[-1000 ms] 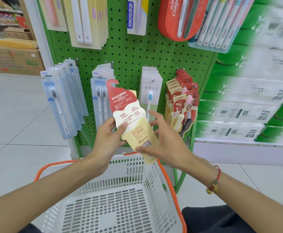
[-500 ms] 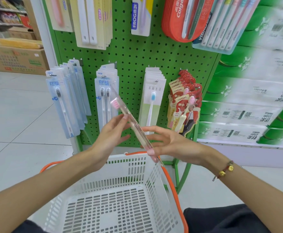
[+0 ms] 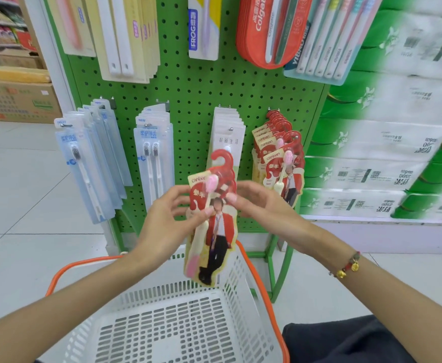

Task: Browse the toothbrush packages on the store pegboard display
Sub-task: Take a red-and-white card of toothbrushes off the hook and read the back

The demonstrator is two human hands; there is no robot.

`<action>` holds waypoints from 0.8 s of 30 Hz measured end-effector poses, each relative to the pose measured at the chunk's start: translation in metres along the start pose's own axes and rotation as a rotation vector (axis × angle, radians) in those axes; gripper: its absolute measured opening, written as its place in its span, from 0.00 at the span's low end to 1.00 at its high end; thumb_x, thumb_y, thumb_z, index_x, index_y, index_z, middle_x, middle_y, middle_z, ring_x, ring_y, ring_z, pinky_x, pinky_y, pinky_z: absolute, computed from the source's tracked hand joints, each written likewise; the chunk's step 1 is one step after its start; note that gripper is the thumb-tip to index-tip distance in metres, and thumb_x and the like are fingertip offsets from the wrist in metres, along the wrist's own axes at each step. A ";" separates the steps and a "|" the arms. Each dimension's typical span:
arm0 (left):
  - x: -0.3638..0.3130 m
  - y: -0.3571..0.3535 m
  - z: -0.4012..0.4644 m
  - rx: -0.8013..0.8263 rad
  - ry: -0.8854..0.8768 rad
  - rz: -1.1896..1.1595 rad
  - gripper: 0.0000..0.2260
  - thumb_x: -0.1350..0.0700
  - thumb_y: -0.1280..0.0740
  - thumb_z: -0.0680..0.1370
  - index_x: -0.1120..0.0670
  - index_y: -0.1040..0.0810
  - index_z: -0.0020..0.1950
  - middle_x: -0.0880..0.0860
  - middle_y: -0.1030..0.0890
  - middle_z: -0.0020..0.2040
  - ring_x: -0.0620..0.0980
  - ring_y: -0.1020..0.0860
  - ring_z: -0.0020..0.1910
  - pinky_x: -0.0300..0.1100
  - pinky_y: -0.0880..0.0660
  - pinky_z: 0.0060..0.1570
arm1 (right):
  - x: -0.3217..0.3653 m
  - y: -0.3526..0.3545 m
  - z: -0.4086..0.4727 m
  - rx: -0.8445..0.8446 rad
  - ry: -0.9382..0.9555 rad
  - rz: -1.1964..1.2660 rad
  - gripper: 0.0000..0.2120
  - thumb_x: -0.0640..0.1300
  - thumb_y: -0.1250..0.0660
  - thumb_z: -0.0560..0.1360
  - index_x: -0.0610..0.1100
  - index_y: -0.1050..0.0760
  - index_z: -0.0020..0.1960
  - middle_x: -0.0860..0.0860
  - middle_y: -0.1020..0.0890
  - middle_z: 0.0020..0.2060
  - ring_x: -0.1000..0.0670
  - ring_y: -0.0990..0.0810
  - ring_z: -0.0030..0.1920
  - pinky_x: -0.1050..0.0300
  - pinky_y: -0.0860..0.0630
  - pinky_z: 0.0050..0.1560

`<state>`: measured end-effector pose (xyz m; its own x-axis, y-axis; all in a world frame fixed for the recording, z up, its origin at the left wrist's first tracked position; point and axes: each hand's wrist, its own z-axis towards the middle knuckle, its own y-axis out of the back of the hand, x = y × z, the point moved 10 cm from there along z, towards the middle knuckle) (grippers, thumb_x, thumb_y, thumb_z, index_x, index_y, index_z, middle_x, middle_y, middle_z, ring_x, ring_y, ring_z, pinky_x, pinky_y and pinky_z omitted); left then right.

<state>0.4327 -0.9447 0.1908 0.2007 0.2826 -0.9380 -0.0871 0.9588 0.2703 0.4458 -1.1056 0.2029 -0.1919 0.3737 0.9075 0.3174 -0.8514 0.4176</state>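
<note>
A red and cream toothbrush package with a red hook top and a pink-bristled brush faces me, held upright in front of the green pegboard. My left hand pinches its left edge between thumb and fingers. My right hand touches its right edge with thumb and fingertips. A stack of matching red packages hangs on the peg to the right. Blue twin-brush packs, blue single-brush packs and white packs hang along the same row.
A white basket with orange handles sits below my hands. Yellow, Frog, red Colgate and multi-brush packs hang on the upper pegs. Stacked green and white tissue packs fill the right; cardboard boxes stand on the floor at left.
The package has been turned from its printed back, through edge-on, to its front side. Both hands have stayed on it above the basket.
</note>
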 end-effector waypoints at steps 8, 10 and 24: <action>-0.022 -0.048 0.006 -0.004 -0.107 0.158 0.16 0.47 0.24 0.69 0.38 0.27 0.50 0.37 0.20 0.46 0.32 0.23 0.45 0.31 0.25 0.46 | 0.028 0.067 -0.020 -0.528 0.305 -0.015 0.12 0.38 0.34 0.78 0.48 0.25 0.60 0.53 0.16 0.44 0.56 0.17 0.45 0.60 0.20 0.47; -0.030 -0.066 0.013 0.049 -0.116 0.161 0.21 0.43 0.25 0.67 0.39 0.28 0.56 0.36 0.22 0.54 0.33 0.25 0.54 0.36 0.26 0.56 | 0.026 0.081 -0.024 -0.568 0.321 -0.003 0.12 0.38 0.35 0.79 0.49 0.26 0.60 0.51 0.15 0.44 0.54 0.16 0.45 0.56 0.19 0.47; -0.111 -0.130 0.109 0.146 -0.246 0.195 0.16 0.54 0.39 0.81 0.52 0.31 0.69 0.47 0.25 0.64 0.44 0.27 0.62 0.42 0.30 0.64 | 0.010 0.240 -0.030 -0.894 0.225 -0.185 0.10 0.40 0.35 0.79 0.53 0.24 0.56 0.49 0.16 0.40 0.51 0.17 0.40 0.53 0.21 0.37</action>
<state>0.5278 -1.0982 0.2837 0.4252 0.4417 -0.7900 -0.0099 0.8750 0.4839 0.4922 -1.3179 0.3107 -0.3725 0.5307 0.7613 -0.5488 -0.7875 0.2805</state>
